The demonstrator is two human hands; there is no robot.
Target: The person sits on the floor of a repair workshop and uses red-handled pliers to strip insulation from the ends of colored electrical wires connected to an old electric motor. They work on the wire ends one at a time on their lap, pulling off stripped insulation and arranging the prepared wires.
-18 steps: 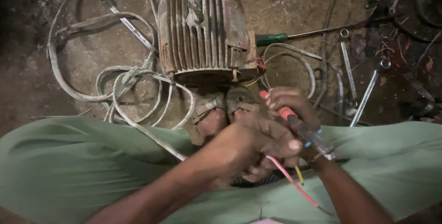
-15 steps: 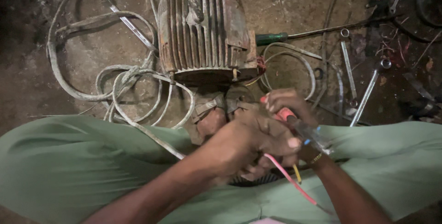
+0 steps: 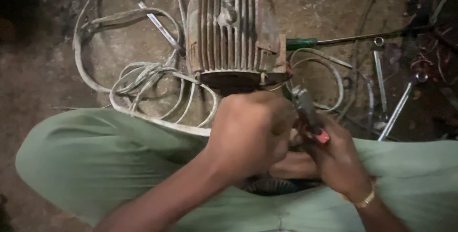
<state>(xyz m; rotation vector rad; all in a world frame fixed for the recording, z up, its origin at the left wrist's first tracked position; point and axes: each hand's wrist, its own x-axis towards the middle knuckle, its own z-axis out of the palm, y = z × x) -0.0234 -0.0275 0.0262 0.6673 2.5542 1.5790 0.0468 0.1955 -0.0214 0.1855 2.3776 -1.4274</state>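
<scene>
The right hand (image 3: 339, 163) is wrapped around a pair of pliers with red grips (image 3: 310, 115), whose dark nose points up toward the near end of the ribbed motor (image 3: 234, 31) lying on the floor just beyond the knees. The left hand (image 3: 253, 132) is curled into a loose fist just left of the pliers, touching the right hand; what it grips is hidden. Compared with half a second ago, the left hand has risen and now covers the wires, and the pliers point more steeply toward the motor.
</scene>
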